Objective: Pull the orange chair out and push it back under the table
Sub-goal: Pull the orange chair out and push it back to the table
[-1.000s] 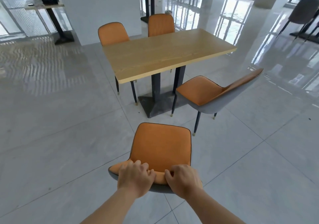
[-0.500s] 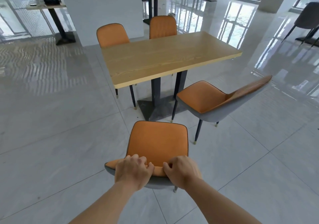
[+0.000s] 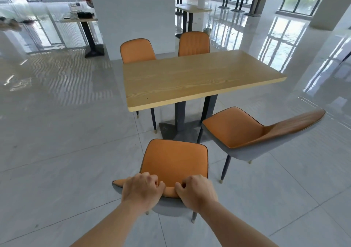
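Both forearms enter from the bottom edge, cut off there. The left hand point(image 3: 141, 190) and right hand point(image 3: 196, 191) sit side by side on the top of the orange chair's point(image 3: 174, 161) backrest. Each has its fingers curled over the rim and grips it, with the fingertips hidden on the seat side. The chair stands on the grey tiled floor point(image 3: 66, 170), on the near side of the wooden table point(image 3: 190, 79). It faces the table, and its seat is out from under the top. Only two of its legs peek out below the grey shell.

To the right, a second orange chair point(image 3: 237, 130) stands turned at an angle, near the table's dark pedestal point(image 3: 180, 117).

Beyond the table top, two more orange chairs point(image 3: 137, 51) point(image 3: 193, 43) show only their backrests and part of a leg. Behind them rises a white pillar point(image 3: 133, 14). A far-left table point(image 3: 83, 19) carries dark items too small to identify.
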`<state>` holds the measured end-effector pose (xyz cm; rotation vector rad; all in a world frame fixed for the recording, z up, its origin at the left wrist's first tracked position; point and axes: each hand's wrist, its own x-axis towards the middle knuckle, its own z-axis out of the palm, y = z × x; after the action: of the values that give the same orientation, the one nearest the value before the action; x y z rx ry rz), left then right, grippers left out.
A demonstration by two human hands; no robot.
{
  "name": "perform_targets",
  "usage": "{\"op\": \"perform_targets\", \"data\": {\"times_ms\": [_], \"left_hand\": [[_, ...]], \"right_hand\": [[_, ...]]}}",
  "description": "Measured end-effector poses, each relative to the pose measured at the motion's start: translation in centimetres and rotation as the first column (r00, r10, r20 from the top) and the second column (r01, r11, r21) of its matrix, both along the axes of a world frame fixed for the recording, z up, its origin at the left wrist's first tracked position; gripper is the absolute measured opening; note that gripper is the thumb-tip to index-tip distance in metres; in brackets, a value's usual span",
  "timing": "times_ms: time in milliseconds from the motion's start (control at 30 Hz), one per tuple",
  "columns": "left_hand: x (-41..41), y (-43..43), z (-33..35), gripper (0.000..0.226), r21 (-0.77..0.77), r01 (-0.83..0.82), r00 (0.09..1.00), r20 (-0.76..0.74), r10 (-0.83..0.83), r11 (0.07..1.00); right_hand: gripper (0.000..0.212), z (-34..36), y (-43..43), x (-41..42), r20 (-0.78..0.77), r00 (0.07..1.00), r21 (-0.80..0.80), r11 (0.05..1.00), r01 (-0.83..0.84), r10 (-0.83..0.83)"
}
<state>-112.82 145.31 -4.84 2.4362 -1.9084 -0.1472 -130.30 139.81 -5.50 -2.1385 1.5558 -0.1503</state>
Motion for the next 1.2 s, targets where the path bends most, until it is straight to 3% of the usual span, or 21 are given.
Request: {"op": "perform_targets", "data": {"times_ms": [633, 1200], "left_hand": [[0.9, -12.7, 0.5, 0.052, 0.016, -0.015, 1.0, -0.023, 0.015, 1.0], [1.3, -20.6, 0.8, 0.051, 0.077, -0.045, 0.998, -0.038, 0.049, 0.996]], "right_hand": [[0.042, -0.2, -13.9, 1.2, -0.012, 1.0, -0.114, 0.994, -0.001, -0.001], [0.042, 0.8, -22.1, 1.8, -0.026, 0.998, -0.088, 0.995, -0.051, 0.049]]}}
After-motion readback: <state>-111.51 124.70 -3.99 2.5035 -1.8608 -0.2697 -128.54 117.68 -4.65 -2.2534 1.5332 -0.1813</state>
